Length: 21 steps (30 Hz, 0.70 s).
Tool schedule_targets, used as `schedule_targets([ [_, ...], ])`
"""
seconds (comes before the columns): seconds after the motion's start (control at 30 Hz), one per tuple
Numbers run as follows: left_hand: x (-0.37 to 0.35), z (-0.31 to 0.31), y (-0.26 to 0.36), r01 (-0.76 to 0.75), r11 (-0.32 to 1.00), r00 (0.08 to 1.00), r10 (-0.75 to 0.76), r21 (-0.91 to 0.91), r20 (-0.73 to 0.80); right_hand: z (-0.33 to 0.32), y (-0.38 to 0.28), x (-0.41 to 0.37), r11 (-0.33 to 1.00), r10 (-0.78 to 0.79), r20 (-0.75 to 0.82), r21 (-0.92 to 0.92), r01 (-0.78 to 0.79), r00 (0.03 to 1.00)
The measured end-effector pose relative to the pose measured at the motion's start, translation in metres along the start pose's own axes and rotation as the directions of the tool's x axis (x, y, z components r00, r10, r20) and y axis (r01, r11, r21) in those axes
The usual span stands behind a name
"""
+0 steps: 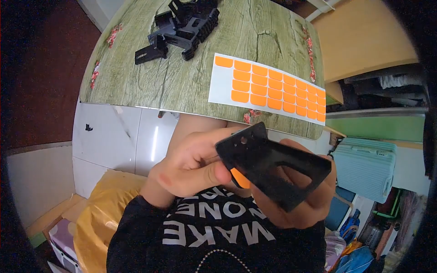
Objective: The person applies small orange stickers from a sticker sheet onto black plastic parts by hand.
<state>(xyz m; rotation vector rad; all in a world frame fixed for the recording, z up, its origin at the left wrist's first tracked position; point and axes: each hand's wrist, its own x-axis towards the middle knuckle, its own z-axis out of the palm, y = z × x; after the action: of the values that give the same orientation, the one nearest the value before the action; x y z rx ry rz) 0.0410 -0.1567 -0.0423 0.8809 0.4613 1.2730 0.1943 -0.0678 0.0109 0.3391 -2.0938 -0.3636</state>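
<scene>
- The table (123, 68) is the biggest thing. Its top is made to look like green-grey wood, with lines, knots and little red flowers. Its edge is close, so the things on it seem easy to reach.
- The pale teal suitcase (366, 166) is stood on the right. Its hard shell is covered in thin ridges.
- The white paper sheet (221, 86) is laid flat, so its orange shapes can be seen. They look like smooth stickers with round corners. A bare white part is seen at the left end.
- The pile of black plastic parts (184, 34) is heaped at the far side of the table. Flat arms, slots and bumpy edges are seen.
- The left hand (186, 168) is curled. Its thumb and finger are clamped on one end of the held piece, likely to stop it from tipping.
- The right hand (314, 207) is wrapped behind the other end, perhaps to hold it up. Its fingers are pressed on the piece, but how far apart the tips are cannot be told.
- The flat black plastic piece (264, 161) is held in both hands, above the lap and near the table edge. It is tilted, smooth and dull, with a long round-ended hole and tiny holes.
- The orange patch (240, 178) is seen by the left thumb, at the piece's edge. Whether it is stuck down cannot be told.
- The small black bit (88, 128) is on the shiny white floor (145, 145).
</scene>
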Motion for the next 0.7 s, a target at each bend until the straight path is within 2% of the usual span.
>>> schedule_targets([
  [0.43,-0.002,0.007,0.003,0.039,0.997,0.994,-0.045,-0.067,-0.1,0.009,-0.008,-0.011,0.998,-0.042,-0.138,-0.049,0.036,0.99],
  [0.57,0.001,-0.003,-0.004,-0.012,0.999,0.999,0.01,0.048,0.044,0.017,-0.004,-0.009,0.998,0.05,-0.107,0.029,-0.047,0.993],
  [0.7,-0.001,-0.003,-0.002,0.042,0.998,0.996,-0.038,-0.045,0.083,0.011,-0.007,-0.008,0.986,0.135,-0.071,0.105,-0.127,0.988],
])
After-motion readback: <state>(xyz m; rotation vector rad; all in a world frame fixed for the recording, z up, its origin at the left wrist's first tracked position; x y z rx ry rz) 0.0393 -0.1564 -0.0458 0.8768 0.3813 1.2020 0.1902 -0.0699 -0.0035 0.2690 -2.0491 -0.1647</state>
